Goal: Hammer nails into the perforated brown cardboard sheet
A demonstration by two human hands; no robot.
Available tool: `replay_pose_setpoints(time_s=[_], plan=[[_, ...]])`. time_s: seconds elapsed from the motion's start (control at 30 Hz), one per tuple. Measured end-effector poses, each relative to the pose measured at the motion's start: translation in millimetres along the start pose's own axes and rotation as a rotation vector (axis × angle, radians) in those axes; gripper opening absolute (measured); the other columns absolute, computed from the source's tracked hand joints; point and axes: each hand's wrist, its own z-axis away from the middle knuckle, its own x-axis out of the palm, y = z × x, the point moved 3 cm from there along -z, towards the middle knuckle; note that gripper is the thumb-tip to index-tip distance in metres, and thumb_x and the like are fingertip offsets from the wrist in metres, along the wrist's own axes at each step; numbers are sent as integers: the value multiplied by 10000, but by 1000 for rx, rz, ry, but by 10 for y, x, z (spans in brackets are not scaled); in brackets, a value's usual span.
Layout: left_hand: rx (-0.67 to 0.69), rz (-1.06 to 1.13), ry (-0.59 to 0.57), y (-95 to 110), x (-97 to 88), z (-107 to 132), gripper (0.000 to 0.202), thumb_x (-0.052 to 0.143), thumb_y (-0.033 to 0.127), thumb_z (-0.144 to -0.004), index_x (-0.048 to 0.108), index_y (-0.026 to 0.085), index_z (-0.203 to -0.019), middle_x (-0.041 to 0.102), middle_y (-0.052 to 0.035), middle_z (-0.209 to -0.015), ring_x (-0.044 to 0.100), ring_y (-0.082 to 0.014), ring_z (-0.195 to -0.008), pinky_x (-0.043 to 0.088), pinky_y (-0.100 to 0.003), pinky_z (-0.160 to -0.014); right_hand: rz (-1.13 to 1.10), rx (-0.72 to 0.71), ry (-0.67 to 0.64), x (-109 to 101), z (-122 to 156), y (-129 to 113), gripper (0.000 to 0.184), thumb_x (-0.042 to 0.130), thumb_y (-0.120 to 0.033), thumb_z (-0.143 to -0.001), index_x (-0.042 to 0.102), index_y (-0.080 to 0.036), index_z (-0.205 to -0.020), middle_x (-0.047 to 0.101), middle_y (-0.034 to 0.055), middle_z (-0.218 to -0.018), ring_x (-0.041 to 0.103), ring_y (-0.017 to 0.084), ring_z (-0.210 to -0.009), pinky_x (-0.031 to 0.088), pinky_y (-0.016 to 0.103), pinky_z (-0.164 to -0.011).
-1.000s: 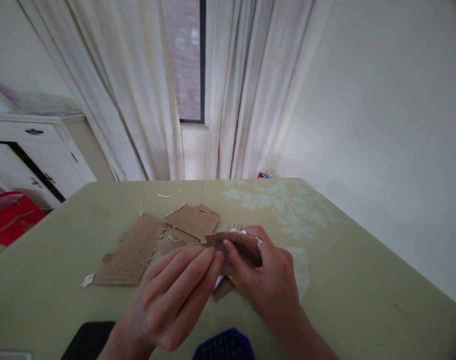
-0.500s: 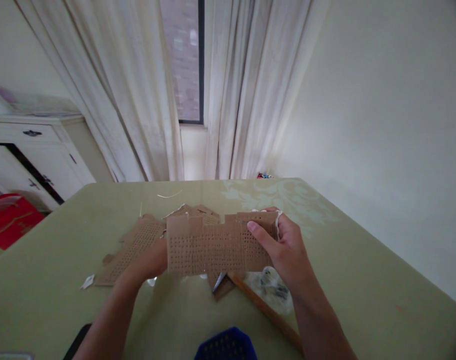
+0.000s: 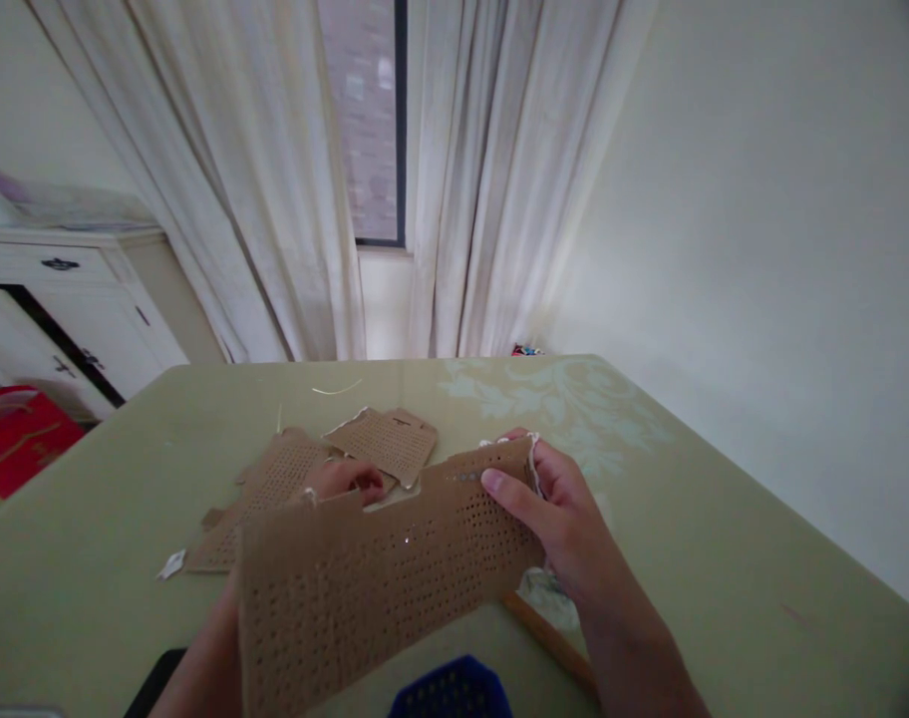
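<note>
A piece of brown cardboard (image 3: 395, 568) punched with rows of small holes is held up in front of me, tilted with its left end lower and nearer. My right hand (image 3: 566, 514) grips its right end, thumb on the near face and fingers behind. White thread (image 3: 533, 461) runs along that edge by the fingers. My left hand (image 3: 346, 477) is behind the cardboard's upper left edge, its fingers curled together. Whatever those fingers may hold is too small or hidden to make out. The cardboard covers most of my left wrist.
Further perforated cardboard pieces (image 3: 387, 444) lie on the green table (image 3: 724, 538) beyond and left of my hands. A wooden stick (image 3: 551, 638) and a clear plastic bag (image 3: 548, 593) lie under my right hand. A blue holed container (image 3: 454, 688) stands at the near edge.
The cardboard has swung, its left end coming down and toward me. My left hand, hidden behind it before, now shows above its top edge. My right hand keeps its grip.
</note>
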Motion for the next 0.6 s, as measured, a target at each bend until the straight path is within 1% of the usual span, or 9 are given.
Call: replay_pose_setpoints(time_s=[0.03,0.07,0.1,0.13,0.17,0.2,0.27,0.37,0.6], plan=[[28,20,-16,103,-22,-25,325,563,465,-1089,779,222,-1095,747,47,-831,709,-122,-662,608,-240,-632,-35,24,-18,40,21,9,296,908,-416,-864,726,-248,-1027,712,-22,-906,645,159,-829,530,246,-726],[71,52,-30,229,-42,-49,353,554,498,-1079,785,238,-1137,766,38,-851,724,-130,-685,605,-234,-631,-68,43,-33,80,41,17,293,912,-406,-861,729,-250,-1028,722,-23,-912,652,155,-833,531,240,-726],[124,89,-31,370,-62,-69,379,592,528,-1051,770,244,-1228,801,-6,-974,754,-159,-783,620,-254,-676,-92,55,-49,119,59,23,282,913,-391,-862,733,-248,-1025,729,-26,-920,656,149,-839,530,232,-731],[188,143,-24,521,-78,-84,417,632,521,-1031,745,228,-1306,805,-81,-1131,770,-204,-918,634,-295,-747,-108,61,-69,156,73,26,265,911,-376,-867,735,-244,-1014,731,-28,-923,657,142,-842,527,224,-733],[258,185,-13,671,-87,-92,414,651,511,-1024,751,224,-1305,799,-118,-1186,769,-232,-996,636,-321,-799,-119,64,-93,189,85,29,245,907,-362,-874,735,-237,-997,730,-30,-921,654,135,-839,523,216,-732],[302,210,34,801,-99,-95,372,640,491,-1037,774,220,-1253,805,-129,-1168,767,-241,-999,629,-336,-821,-125,67,-116,215,95,31,230,902,-351,-881,733,-230,-980,725,-33,-915,648,128,-833,519,210,-730],[346,219,140,994,-109,-86,318,586,435,-1073,807,212,-1126,820,-117,-1047,762,-228,-903,615,-334,-793,-132,66,-145,243,107,33,217,897,-335,-891,726,-222,-964,708,-41,-900,631,114,-820,513,202,-732],[342,186,261,1107,-115,-54,291,567,374,-1088,806,214,-1046,809,-84,-931,733,-204,-796,589,-313,-728,-154,71,-159,248,110,41,217,895,-331,-899,724,-223,-979,708,-43,-909,633,110,-824,516,203,-742],[409,192,294,1096,-188,-62,317,562,445,-1098,782,224,-1043,781,-67,-937,713,-197,-805,560,-311,-727,-200,62,-161,248,82,56,221,901,-313,-890,723,-218,-982,711,-41,-889,649,107,-791,512,198,-710]])
